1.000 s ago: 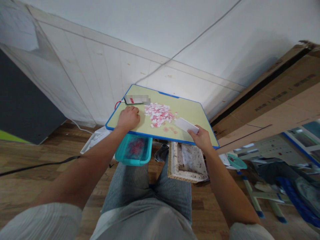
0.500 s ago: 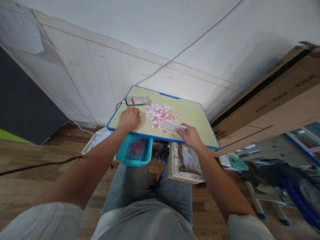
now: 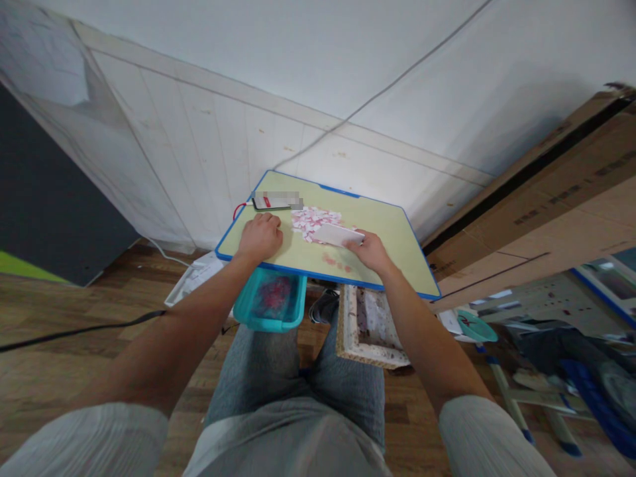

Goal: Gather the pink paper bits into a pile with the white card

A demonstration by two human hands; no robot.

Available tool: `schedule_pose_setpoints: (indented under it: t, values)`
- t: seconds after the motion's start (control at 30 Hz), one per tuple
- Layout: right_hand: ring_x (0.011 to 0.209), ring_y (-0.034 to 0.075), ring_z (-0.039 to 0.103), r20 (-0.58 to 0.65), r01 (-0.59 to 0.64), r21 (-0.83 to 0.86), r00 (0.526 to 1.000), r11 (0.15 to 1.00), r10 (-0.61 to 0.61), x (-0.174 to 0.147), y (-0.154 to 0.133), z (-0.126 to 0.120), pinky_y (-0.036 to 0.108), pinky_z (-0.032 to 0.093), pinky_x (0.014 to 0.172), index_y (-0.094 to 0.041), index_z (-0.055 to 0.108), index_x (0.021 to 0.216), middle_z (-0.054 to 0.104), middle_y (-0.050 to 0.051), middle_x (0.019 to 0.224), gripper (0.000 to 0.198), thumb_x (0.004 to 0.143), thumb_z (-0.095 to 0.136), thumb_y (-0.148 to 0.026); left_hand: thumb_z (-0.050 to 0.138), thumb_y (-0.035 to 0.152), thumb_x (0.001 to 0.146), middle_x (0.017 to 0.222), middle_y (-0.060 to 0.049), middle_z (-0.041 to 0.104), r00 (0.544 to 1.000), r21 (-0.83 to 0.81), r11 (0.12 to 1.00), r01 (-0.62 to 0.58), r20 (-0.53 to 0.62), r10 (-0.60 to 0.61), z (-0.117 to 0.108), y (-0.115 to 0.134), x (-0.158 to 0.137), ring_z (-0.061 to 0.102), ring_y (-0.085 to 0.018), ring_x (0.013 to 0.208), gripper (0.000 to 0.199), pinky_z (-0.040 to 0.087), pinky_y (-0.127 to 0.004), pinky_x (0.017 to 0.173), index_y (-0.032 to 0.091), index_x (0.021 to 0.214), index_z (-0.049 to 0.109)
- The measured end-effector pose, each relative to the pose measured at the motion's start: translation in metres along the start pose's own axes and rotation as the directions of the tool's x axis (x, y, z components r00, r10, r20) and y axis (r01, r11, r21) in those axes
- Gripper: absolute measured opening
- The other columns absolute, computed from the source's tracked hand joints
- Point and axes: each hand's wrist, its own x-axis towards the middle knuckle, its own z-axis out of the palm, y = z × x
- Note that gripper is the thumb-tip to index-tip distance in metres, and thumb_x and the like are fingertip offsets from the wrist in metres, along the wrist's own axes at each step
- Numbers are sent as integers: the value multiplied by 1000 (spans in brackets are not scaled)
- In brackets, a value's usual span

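Observation:
A small yellow-green table (image 3: 387, 232) with a blue rim stands in front of my knees. On it lies a heap of pink and white bits (image 3: 311, 218). My right hand (image 3: 368, 252) holds a flat white card (image 3: 338, 234) with its far edge against the heap. My left hand (image 3: 260, 236) rests as a fist on the table's left part, just left of the heap. A few pink bits (image 3: 336, 261) lie loose near the front edge.
A phone (image 3: 271, 200) with a red cable lies at the table's back left. Under the front edge a teal tub (image 3: 271, 299) sits on my left knee and a white foam tray (image 3: 370, 324) on my right. Cardboard boxes (image 3: 546, 199) lean at the right; clutter covers the floor beyond.
My right hand has carried the white card from the table's front right corner leftward and away from me, up to the heap. The left hand has stayed put.

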Motion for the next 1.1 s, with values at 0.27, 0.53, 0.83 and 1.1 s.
schedule_pose_setpoints:
  t: [0.27, 0.53, 0.83, 1.1]
  values:
    - [68, 19, 59, 6, -33, -96, 999, 995, 34, -53, 9, -14, 28, 42, 64, -18, 75, 97, 69, 2, 77, 37, 89, 63, -52, 45, 22, 94, 117, -18, 67, 1000, -15, 1000, -6, -7, 6, 0, -1, 0, 56, -34, 118, 29, 46, -49, 95, 16, 110, 69]
    - [66, 20, 58, -120, -112, -176, 989, 978, 91, -81, 15, -41, 30, 41, 62, -18, 74, 92, 69, 3, 74, 39, 87, 63, -55, 45, 23, 94, 119, -18, 67, 1000, -29, 1000, 4, 3, -4, 0, -1, 0, 56, -34, 120, 31, 45, -50, 98, 17, 112, 69]
    - [75, 25, 65, -119, -152, -328, 986, 932, 118, -112, 2, -35, 32, 45, 69, -21, 70, 98, 72, 6, 81, 29, 92, 56, -46, 45, 24, 94, 119, -19, 67, 1000, -43, 999, 9, 4, -9, 0, -1, 0, 55, -35, 121, 32, 45, -50, 99, 17, 112, 70]
    - [77, 24, 64, -27, -43, -363, 999, 931, 36, -104, -41, -10, 30, 43, 71, -23, 64, 94, 70, 6, 81, 19, 93, 53, -38, 45, 23, 93, 121, -20, 67, 1000, -59, 998, 22, 15, -22, -3, 1, -1, 55, -35, 122, 33, 44, -51, 101, 16, 114, 70]
